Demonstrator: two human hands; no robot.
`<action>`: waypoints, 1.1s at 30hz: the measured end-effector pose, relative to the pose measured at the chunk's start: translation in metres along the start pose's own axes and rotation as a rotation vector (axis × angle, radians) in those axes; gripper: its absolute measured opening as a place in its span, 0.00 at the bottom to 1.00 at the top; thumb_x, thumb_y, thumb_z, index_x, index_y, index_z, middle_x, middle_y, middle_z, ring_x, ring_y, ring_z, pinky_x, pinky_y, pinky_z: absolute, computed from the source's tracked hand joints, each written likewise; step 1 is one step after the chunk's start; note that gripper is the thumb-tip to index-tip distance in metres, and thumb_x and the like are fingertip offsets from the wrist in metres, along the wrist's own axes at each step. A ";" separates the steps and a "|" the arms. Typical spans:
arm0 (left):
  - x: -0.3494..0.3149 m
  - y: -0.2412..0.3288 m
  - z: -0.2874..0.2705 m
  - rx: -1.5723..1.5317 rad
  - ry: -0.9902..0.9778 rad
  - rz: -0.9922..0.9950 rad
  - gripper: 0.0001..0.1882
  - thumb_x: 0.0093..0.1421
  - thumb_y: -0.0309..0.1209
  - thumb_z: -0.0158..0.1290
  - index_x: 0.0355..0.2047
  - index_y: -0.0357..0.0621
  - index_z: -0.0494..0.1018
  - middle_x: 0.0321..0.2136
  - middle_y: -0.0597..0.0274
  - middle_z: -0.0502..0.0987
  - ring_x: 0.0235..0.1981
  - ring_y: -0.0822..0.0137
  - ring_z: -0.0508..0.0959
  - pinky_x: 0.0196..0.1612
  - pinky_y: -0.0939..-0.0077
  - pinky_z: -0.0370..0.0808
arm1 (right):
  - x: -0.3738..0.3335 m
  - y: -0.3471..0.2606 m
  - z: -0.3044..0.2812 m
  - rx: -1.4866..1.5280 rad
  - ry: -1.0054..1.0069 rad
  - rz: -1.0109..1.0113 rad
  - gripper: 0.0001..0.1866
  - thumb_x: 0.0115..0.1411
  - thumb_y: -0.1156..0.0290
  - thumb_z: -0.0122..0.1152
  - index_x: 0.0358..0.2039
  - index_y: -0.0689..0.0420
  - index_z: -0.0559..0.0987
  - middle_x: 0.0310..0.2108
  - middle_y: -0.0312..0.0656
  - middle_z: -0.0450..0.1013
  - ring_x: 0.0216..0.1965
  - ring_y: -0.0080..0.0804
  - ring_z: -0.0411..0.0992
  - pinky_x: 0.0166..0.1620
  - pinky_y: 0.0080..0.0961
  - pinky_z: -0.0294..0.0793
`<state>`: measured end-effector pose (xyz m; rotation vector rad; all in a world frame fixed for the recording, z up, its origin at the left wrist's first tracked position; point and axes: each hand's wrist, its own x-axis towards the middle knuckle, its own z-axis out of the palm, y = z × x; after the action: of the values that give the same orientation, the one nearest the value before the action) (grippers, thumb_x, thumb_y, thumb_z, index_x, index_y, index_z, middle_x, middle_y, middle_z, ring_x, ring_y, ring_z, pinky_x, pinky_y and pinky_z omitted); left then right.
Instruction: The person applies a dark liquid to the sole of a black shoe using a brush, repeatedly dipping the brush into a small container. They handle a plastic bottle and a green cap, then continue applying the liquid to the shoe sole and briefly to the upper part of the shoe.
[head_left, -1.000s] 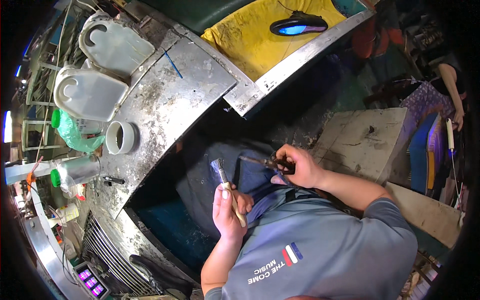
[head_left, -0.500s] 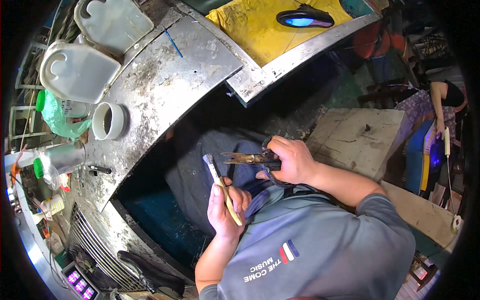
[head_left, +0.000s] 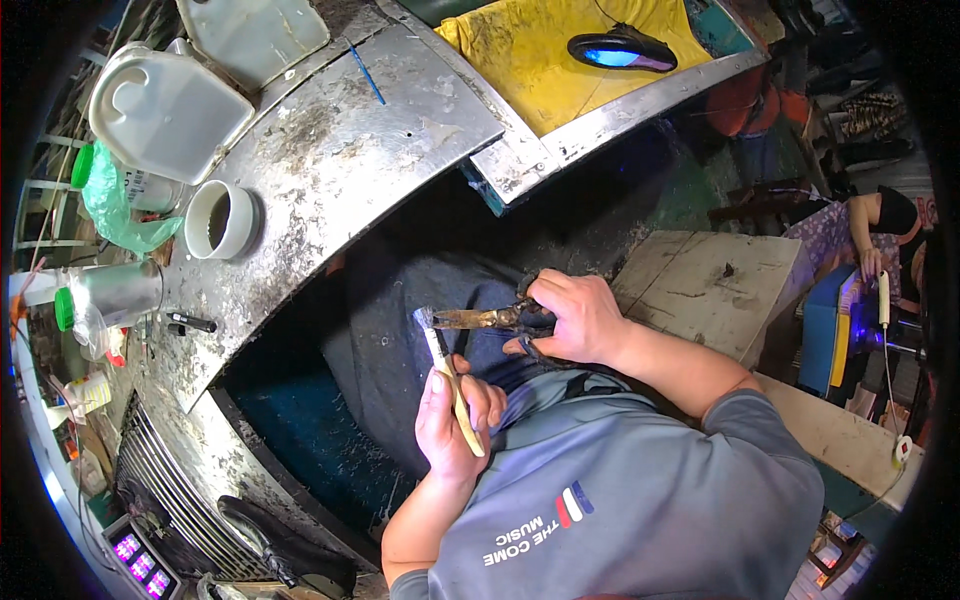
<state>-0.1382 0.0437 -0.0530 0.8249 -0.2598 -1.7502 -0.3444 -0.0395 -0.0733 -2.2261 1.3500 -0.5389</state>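
My left hand [head_left: 455,422] is closed round the pale wooden handle of a small brush [head_left: 450,385]. Its grey bristles point up and away from me. In my right hand [head_left: 575,312] is a pair of worn, brown-stained scissors [head_left: 480,318], fingers through the dark handles. The blades look closed or nearly so, and their tips meet the brush at the base of its bristles. Whether bristles lie between the blades is too small to tell. Both tools are held above my lap, over dark cloth [head_left: 385,330].
At left, a stained metal worktop [head_left: 320,150] bears a white cup [head_left: 245,225], cloudy plastic jugs [head_left: 165,115] and a blue stick [head_left: 366,75]. A shoe [head_left: 640,50] lies on yellow cloth [head_left: 510,70] ahead. Right are a wooden block [head_left: 690,280] and another person's arm [head_left: 862,235].
The scissors have moved left onto the brush's bristle end, and their parted blades have come together. The brush stays in my left hand. The whole view has shifted slightly.
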 end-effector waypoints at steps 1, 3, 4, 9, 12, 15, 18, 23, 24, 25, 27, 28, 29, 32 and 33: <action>0.000 0.000 0.000 0.000 -0.001 0.001 0.21 0.76 0.45 0.32 0.50 0.43 0.67 0.12 0.70 0.61 0.17 0.69 0.64 0.33 0.68 0.65 | 0.001 0.000 0.000 -0.003 0.009 -0.009 0.31 0.46 0.41 0.74 0.33 0.57 0.76 0.31 0.43 0.73 0.30 0.45 0.77 0.30 0.38 0.76; 0.000 -0.002 -0.004 -0.050 -0.018 0.002 0.21 0.76 0.44 0.33 0.51 0.41 0.66 0.13 0.65 0.63 0.17 0.66 0.66 0.33 0.66 0.67 | 0.001 -0.001 -0.001 -0.018 0.024 -0.024 0.31 0.46 0.41 0.74 0.33 0.57 0.76 0.30 0.43 0.73 0.30 0.45 0.77 0.29 0.37 0.76; -0.001 -0.002 -0.006 -0.074 -0.025 0.003 0.21 0.76 0.44 0.33 0.51 0.40 0.66 0.14 0.63 0.64 0.17 0.65 0.66 0.32 0.65 0.68 | 0.001 -0.001 -0.002 -0.029 0.028 -0.031 0.31 0.45 0.40 0.74 0.33 0.56 0.76 0.30 0.42 0.73 0.30 0.44 0.77 0.29 0.37 0.76; -0.001 -0.003 -0.006 -0.051 -0.032 0.005 0.20 0.76 0.44 0.35 0.50 0.40 0.66 0.14 0.63 0.64 0.17 0.65 0.66 0.33 0.65 0.68 | 0.001 0.003 -0.001 -0.041 0.123 -0.074 0.32 0.41 0.40 0.76 0.29 0.57 0.77 0.26 0.41 0.70 0.24 0.43 0.74 0.25 0.35 0.72; -0.001 -0.004 -0.006 -0.051 -0.030 0.007 0.20 0.76 0.44 0.35 0.50 0.40 0.66 0.14 0.62 0.65 0.17 0.65 0.66 0.32 0.65 0.68 | 0.002 0.004 -0.001 -0.061 0.141 -0.082 0.32 0.41 0.41 0.77 0.29 0.56 0.77 0.26 0.40 0.71 0.24 0.42 0.74 0.25 0.35 0.72; -0.001 -0.003 -0.001 0.002 -0.003 0.000 0.20 0.76 0.45 0.35 0.49 0.41 0.66 0.12 0.66 0.62 0.17 0.67 0.65 0.33 0.67 0.66 | 0.002 0.005 -0.002 -0.079 0.147 -0.081 0.31 0.42 0.41 0.76 0.29 0.55 0.77 0.26 0.40 0.72 0.24 0.41 0.75 0.25 0.34 0.73; -0.001 -0.002 0.000 0.035 0.004 -0.007 0.20 0.76 0.45 0.35 0.49 0.42 0.66 0.12 0.68 0.61 0.16 0.69 0.64 0.33 0.68 0.66 | 0.000 0.004 -0.005 -0.116 0.110 -0.066 0.29 0.44 0.39 0.73 0.30 0.54 0.78 0.27 0.39 0.73 0.26 0.39 0.77 0.26 0.34 0.74; -0.002 -0.001 0.002 0.056 0.004 -0.006 0.20 0.75 0.45 0.35 0.49 0.42 0.67 0.12 0.68 0.61 0.16 0.69 0.64 0.33 0.68 0.66 | 0.000 0.005 -0.005 -0.119 0.144 -0.072 0.29 0.45 0.39 0.73 0.29 0.53 0.78 0.25 0.39 0.73 0.25 0.39 0.76 0.25 0.33 0.74; -0.002 -0.001 0.002 0.056 0.003 -0.003 0.20 0.75 0.45 0.35 0.49 0.42 0.67 0.12 0.68 0.61 0.16 0.69 0.64 0.32 0.68 0.66 | -0.001 0.005 -0.005 -0.113 0.138 -0.067 0.28 0.45 0.39 0.74 0.28 0.53 0.78 0.25 0.39 0.73 0.24 0.39 0.77 0.26 0.33 0.75; -0.002 -0.001 0.002 0.056 0.002 0.001 0.20 0.76 0.45 0.35 0.49 0.42 0.67 0.12 0.68 0.62 0.16 0.69 0.64 0.32 0.68 0.66 | -0.001 0.005 -0.005 -0.107 0.133 -0.062 0.28 0.45 0.40 0.74 0.28 0.53 0.78 0.24 0.39 0.73 0.24 0.39 0.77 0.26 0.33 0.75; -0.003 -0.002 0.002 0.062 0.000 0.008 0.19 0.76 0.44 0.35 0.49 0.42 0.67 0.12 0.68 0.62 0.16 0.69 0.64 0.32 0.68 0.66 | -0.001 0.004 -0.005 -0.073 0.127 -0.049 0.27 0.45 0.41 0.75 0.28 0.53 0.79 0.24 0.38 0.74 0.24 0.39 0.77 0.26 0.33 0.75; -0.003 -0.002 0.001 0.065 -0.001 0.012 0.19 0.76 0.44 0.35 0.49 0.42 0.67 0.12 0.68 0.62 0.16 0.69 0.64 0.32 0.68 0.66 | -0.001 0.003 -0.005 -0.047 0.129 -0.041 0.27 0.45 0.41 0.75 0.28 0.53 0.79 0.23 0.38 0.74 0.24 0.39 0.77 0.26 0.33 0.75; -0.003 -0.003 0.001 0.060 0.001 0.010 0.19 0.76 0.44 0.35 0.49 0.42 0.67 0.12 0.68 0.62 0.16 0.69 0.64 0.32 0.68 0.66 | -0.001 0.003 -0.005 -0.020 0.129 -0.034 0.27 0.45 0.42 0.76 0.28 0.53 0.80 0.23 0.38 0.74 0.24 0.39 0.77 0.26 0.33 0.75; -0.004 -0.003 -0.001 0.044 0.003 0.008 0.20 0.76 0.45 0.35 0.49 0.42 0.67 0.12 0.68 0.61 0.16 0.69 0.64 0.32 0.68 0.66 | -0.002 0.002 -0.004 0.094 0.140 0.040 0.27 0.45 0.43 0.77 0.28 0.54 0.80 0.23 0.39 0.75 0.25 0.40 0.77 0.27 0.33 0.75; -0.004 -0.002 -0.001 0.039 0.001 0.008 0.20 0.76 0.45 0.35 0.49 0.42 0.67 0.12 0.69 0.61 0.16 0.69 0.64 0.32 0.68 0.65 | -0.003 0.003 -0.004 0.120 0.117 0.068 0.27 0.45 0.43 0.77 0.28 0.54 0.80 0.23 0.40 0.75 0.25 0.41 0.77 0.27 0.34 0.75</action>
<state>-0.1387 0.0488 -0.0533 0.8515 -0.2966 -1.7416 -0.3498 -0.0388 -0.0722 -2.0731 1.4079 -0.7161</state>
